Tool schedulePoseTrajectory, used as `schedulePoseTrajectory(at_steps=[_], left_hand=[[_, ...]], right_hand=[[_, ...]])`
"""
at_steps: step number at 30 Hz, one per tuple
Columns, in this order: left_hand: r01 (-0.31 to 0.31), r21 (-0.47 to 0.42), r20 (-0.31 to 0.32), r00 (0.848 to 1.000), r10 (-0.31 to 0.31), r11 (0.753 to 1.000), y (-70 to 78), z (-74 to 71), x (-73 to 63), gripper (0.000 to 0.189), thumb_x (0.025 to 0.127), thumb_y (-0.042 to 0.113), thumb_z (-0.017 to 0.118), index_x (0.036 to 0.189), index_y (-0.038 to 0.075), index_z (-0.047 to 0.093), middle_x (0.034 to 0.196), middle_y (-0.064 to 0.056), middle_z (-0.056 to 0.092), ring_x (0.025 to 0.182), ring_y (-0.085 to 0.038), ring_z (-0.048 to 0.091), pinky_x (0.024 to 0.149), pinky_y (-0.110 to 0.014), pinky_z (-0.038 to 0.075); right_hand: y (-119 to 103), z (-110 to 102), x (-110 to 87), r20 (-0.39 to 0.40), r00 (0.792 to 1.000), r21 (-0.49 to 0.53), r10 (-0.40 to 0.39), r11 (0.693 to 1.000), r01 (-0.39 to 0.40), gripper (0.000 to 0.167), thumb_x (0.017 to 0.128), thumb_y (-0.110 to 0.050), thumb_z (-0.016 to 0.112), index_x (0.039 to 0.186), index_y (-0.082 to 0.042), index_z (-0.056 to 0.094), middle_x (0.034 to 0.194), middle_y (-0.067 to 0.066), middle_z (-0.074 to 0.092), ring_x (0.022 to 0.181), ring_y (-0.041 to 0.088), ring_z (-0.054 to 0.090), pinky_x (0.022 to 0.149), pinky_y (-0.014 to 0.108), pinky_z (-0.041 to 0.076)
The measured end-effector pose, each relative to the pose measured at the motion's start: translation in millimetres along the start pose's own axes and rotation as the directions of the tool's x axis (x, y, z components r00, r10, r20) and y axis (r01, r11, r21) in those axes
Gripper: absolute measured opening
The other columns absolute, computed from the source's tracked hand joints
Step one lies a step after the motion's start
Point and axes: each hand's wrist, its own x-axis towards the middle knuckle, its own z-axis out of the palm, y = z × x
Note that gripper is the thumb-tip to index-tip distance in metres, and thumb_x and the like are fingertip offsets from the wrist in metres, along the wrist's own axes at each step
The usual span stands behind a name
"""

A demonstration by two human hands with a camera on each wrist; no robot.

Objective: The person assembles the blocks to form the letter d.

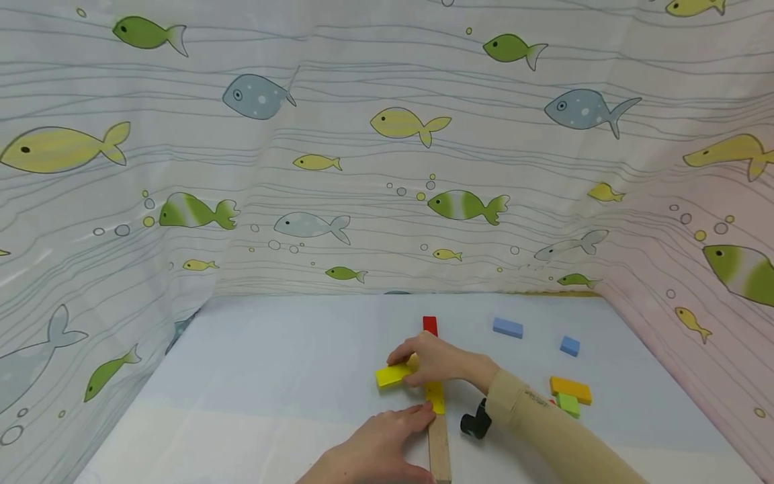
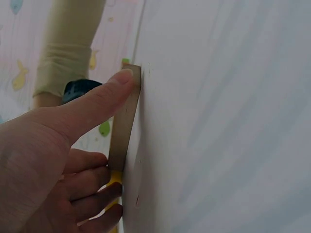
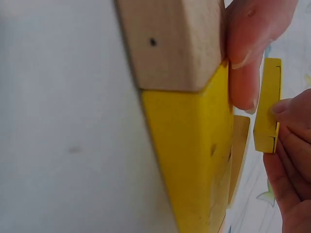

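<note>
A row of blocks runs away from me in the head view: a plain wooden block (image 1: 439,447) nearest, a yellow block (image 1: 435,396) beyond it, a red block (image 1: 430,325) at the far end. My right hand (image 1: 432,359) covers part of the row. Its thumb and fingers pinch a separate yellow block (image 1: 392,376), held out to the row's left; the right wrist view shows this held block (image 3: 267,109) too. My left hand (image 1: 381,444) lies along the row's left side, fingertips touching around the wood and yellow joint. Its thumb (image 2: 109,94) rests by the wooden block's near end.
To the right lie two blue blocks (image 1: 508,327), an orange block (image 1: 570,390) and a light green block (image 1: 568,405); a red piece is mostly hidden by the right sleeve (image 1: 544,423). A black device (image 1: 476,423) sits under the right wrist. A fish-patterned curtain (image 1: 363,202) surrounds the white table (image 1: 272,356).
</note>
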Motion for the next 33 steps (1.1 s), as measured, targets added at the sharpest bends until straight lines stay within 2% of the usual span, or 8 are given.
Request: schedulePoseTrajectory(at_steps=[7,12,18,23,33], left_hand=[[-0.05,0.029,-0.017,0.999,0.05,0.998,-2.2,3.9,2.4,0.083,0.081,0.058,0.076,0.15,0.023,0.047,0.153,0.01,0.045,0.136,-0.011,0.049,0.107,-0.037,0.048],[-0.074,0.031,-0.016,0.997,0.074,0.997,-2.6,4.1,4.4,0.083,0.081,0.057,0.076,0.15,0.021,0.047,0.154,0.008,0.046,0.136,-0.011,0.049,0.107,-0.035,0.049],[-0.064,0.025,-0.011,0.998,0.064,0.998,-2.0,3.4,4.0,0.082,0.081,0.058,0.076,0.149,0.022,0.048,0.153,0.008,0.046,0.136,-0.011,0.049,0.107,-0.035,0.049],[-0.046,0.028,-0.007,0.999,0.046,0.999,-1.3,2.8,3.4,0.082,0.081,0.058,0.075,0.149,0.023,0.048,0.153,0.009,0.046,0.136,-0.011,0.049,0.107,-0.036,0.049],[-0.037,0.028,-0.002,0.999,0.038,0.999,-1.6,2.4,3.7,0.083,0.08,0.058,0.076,0.15,0.024,0.047,0.153,0.01,0.046,0.135,-0.01,0.05,0.106,-0.034,0.049]], right_hand=[[-5,7,15.1,0.07,0.997,-0.049,-0.013,0.999,0.016,0.036,0.086,-0.014,0.077,0.121,-0.022,0.073,0.115,-0.016,0.071,0.106,0.002,0.061,0.101,0.024,0.047],[-6,13,18.9,0.07,0.997,-0.078,-0.028,0.996,0.034,0.036,0.087,-0.011,0.075,0.121,-0.023,0.073,0.115,-0.016,0.071,0.11,0.005,0.062,0.105,0.034,0.041],[-3,14,19.0,0.073,0.997,-0.03,-0.007,0.999,0.01,0.038,0.089,-0.004,0.07,0.122,-0.022,0.073,0.117,-0.015,0.071,0.115,0.005,0.062,0.107,0.032,0.047],[-2,12,17.0,0.073,0.997,0.015,0.0,1.0,-0.001,0.038,0.089,-0.004,0.07,0.124,-0.02,0.072,0.12,-0.012,0.071,0.117,0.006,0.061,0.109,0.033,0.046],[-2,15,15.3,0.064,0.998,-0.001,0.014,1.0,-0.014,0.038,0.091,-0.004,0.068,0.125,-0.021,0.072,0.121,-0.015,0.07,0.118,0.005,0.061,0.109,0.031,0.045]])
